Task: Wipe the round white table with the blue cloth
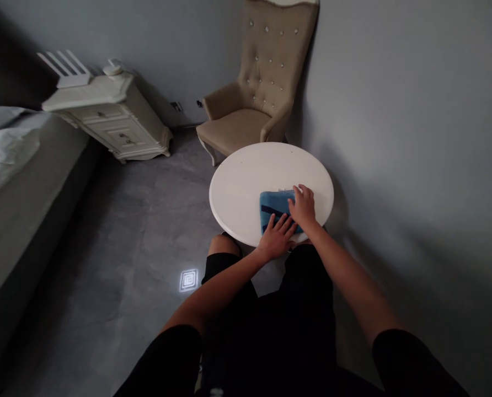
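Note:
A flat blue rectangular piece (274, 199) with dark bands lies near the front right of the round white table (246, 171). It looks like a folded cloth or a soft pouch; I cannot tell which. My left hand (276, 238) rests on its near edge with the fingers spread. Over its right part lies my right hand (303, 205), thumb and fingers apart and slightly bent, hiding that side. A small whitish detail shows along the far edge, too small to make out.
Behind the table stands a tan buttoned armchair (238, 127). At the left, a white bedside cabinet (122, 124) carries a white router (73, 79) and a small white object (112, 69). A bed (35, 165) lines the left side, and a grey wall (428, 138) rises at the right.

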Demonstrator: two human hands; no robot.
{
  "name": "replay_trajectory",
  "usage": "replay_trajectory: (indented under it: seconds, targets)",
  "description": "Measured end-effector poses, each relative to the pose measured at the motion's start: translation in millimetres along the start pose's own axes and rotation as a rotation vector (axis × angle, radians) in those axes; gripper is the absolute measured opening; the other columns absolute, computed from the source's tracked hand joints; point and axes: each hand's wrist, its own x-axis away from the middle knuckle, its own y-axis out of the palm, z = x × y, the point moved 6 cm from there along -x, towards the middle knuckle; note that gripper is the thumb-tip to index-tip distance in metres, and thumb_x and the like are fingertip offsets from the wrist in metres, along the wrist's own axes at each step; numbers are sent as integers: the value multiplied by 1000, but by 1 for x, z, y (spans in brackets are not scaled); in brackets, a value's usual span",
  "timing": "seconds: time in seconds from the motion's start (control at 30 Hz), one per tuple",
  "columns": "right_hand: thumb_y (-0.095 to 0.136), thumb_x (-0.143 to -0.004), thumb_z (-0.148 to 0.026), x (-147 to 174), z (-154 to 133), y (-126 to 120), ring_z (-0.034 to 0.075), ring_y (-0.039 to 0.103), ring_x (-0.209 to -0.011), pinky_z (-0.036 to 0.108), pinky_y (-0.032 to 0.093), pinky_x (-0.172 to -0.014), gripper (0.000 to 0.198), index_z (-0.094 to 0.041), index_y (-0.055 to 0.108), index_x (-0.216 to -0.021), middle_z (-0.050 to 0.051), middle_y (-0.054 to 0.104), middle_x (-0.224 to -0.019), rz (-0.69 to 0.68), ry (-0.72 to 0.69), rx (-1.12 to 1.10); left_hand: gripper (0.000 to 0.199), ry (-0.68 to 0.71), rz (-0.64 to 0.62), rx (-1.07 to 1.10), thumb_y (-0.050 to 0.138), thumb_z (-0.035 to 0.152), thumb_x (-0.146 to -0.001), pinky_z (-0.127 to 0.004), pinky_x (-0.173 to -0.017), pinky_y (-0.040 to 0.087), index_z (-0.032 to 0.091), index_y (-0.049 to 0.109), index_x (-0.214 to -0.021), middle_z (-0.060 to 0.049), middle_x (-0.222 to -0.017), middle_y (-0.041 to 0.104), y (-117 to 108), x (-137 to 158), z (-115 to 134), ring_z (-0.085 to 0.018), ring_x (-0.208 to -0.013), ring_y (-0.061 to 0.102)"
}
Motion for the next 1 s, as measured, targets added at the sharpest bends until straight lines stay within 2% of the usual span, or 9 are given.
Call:
replay_trajectory:
  seconds: [0.1, 0.2, 0.33, 0.4, 0.5, 0.67, 0.8, 0.87, 1.0]
  targets:
    - [50, -114, -38, 10, -33, 10, 42, 31, -170, 62, 26, -142, 66, -6, 53, -170, 23, 43, -181, -218, -153, 81, 66, 46, 80, 58, 68, 36, -106, -68, -143, 22, 9, 60, -166, -26, -171, 57, -5, 9, 10, -41, -169, 41]
    - [48, -116, -53, 21, -54, 17, 52, 21, -173, 74, 20, -140, 75, -9, 47, -176, 21, 31, -188, -362, -151, 195, 53, 195, 190, 144, 60, 21, -106, -62, -141, 34, 9, 67, -157, -24, -161, 67, -8, 36, 27, -35, -164, 51]
    - [36, -115, -73, 31, -74, 29, 58, 8, -175, 92, 11, -130, 83, -24, 39, -183, 13, 16, -193, -434, -100, 267, 38, 423, 226, 241, 58, 19, -107, -59, -137, 42, 14, 77, -140, -20, -161, 68, 0, 76, 54, -31, -166, 49]
    - [30, -116, -74, 33, -79, 38, 56, 3, -176, 95, 7, -129, 83, -28, 35, -184, 10, 13, -194, -454, -85, 283, 35, 454, 218, 276, 58, 20, -108, -56, -135, 46, 15, 79, -136, -19, -159, 70, 7, 88, 59, -30, -163, 53]
    - [27, -117, -71, 35, -75, 49, 53, 1, -177, 93, 3, -130, 81, -28, 32, -185, 9, 13, -194, -443, -86, 305, 37, 416, 194, 294, 56, 19, -107, -51, -129, 52, 15, 78, -137, -18, -157, 71, 15, 99, 53, -29, -156, 60]
    - [36, -117, -66, 32, -58, 53, 53, 11, -176, 94, 6, -130, 75, -26, 41, -181, 13, 24, -191, -361, -159, 263, 43, 170, 95, 262, 55, 17, -101, -41, -113, 63, 18, 77, -138, -14, -147, 78, 20, 116, 7, -25, -133, 76]
    - [41, -118, -60, 26, -33, 45, 52, 17, -175, 94, 7, -129, 69, -26, 48, -177, 14, 32, -189, -308, -137, 261, 39, -1, 54, 301, 56, 16, -102, -41, -105, 66, 21, 80, -133, -12, -130, 84, 4, 134, -42, -25, -115, 81]
    - [43, -117, -59, 29, -18, 37, 52, 17, -176, 94, 9, -129, 68, -26, 49, -177, 14, 31, -189, -300, -96, 275, 41, -122, -18, 343, 58, 15, -100, -40, -106, 64, 23, 81, -133, -12, -129, 84, -6, 147, -73, -25, -116, 81]
    - [44, -116, -56, 51, 9, 19, 54, 16, -175, 94, 12, -129, 69, -24, 48, -177, 14, 27, -190, -306, -47, 339, 40, -530, -297, 352, 64, 23, -100, -42, -124, 50, 25, 81, -136, -13, -135, 82, -14, 186, -147, -29, -132, 73]
